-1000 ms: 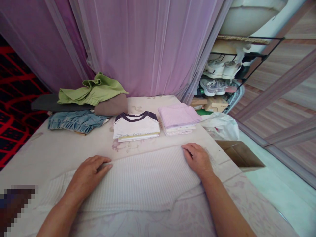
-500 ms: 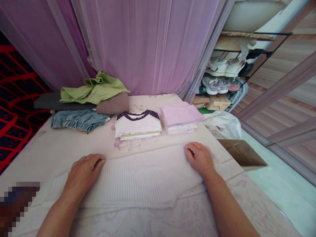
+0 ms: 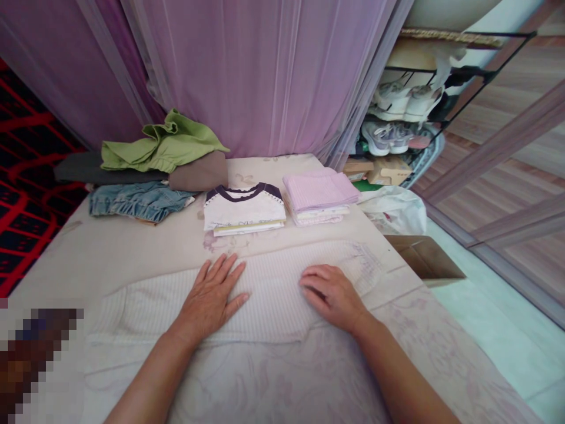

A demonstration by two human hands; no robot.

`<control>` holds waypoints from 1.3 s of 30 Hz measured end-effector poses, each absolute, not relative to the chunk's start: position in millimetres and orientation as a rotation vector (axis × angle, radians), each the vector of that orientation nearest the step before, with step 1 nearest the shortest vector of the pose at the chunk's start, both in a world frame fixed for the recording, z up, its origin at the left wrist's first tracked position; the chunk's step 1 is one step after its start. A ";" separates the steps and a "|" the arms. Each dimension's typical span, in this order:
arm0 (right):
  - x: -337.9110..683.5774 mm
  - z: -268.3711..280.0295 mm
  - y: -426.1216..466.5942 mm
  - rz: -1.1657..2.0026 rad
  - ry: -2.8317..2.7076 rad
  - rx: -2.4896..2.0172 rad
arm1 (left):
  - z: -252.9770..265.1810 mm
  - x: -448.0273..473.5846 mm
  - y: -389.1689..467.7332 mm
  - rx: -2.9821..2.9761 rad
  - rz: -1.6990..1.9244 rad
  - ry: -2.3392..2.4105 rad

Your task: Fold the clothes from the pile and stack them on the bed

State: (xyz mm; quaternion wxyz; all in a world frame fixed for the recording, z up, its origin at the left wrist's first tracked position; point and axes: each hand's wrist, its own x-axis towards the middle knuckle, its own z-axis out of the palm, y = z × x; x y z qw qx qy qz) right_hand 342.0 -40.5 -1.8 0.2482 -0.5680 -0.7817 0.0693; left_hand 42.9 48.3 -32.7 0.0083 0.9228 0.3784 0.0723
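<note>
Pale, finely striped trousers (image 3: 269, 306) lie folded lengthwise across the bed, with a gathered waistband (image 3: 364, 259) at the right end and a cuff (image 3: 110, 312) at the left. On the middle of the trousers rests my left hand (image 3: 209, 297), palm down, its fingers spread. My right hand (image 3: 333, 297) touches the cloth nearer the waistband. Its fingers are loosely bent, and a gap shows between thumb and forefinger; no cloth is seen gripped there. Just beyond the trousers sits a folded white top with a dark collar (image 3: 245, 209), stacked on other folded clothes.
A stack topped by pink ribbed cloth (image 3: 322, 191) stands right of the white top. At the back left are green trousers (image 3: 165, 144), a brown garment (image 3: 198, 171) and jeans (image 3: 139, 200). Beyond the bed's right edge are an open box (image 3: 426, 256) and a shoe rack (image 3: 468, 103).
Both hands have left the trousers' edges and moved inward over the cloth. My left hand has gone from closed to spread flat; my right has loosened. The view has shifted slightly.
</note>
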 end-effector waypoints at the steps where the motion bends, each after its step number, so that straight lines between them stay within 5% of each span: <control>1: 338.1 -2.2 -45.7 0.218 -2.130 -1.526 | -33.0 42.6 49.4 2.883 0.235 1.190; 10: 321.1 -9.4 -86.1 0.393 -2.154 -1.372 | -7.0 56.0 14.2 2.814 0.520 1.094; 15: 314.1 -23.6 -94.0 0.292 -2.125 -1.389 | -8.8 59.6 -26.8 2.672 0.545 0.831; 39: 290.6 -30.0 -102.3 -0.197 -2.226 -1.371 | -16.2 63.0 -44.0 2.669 0.554 1.006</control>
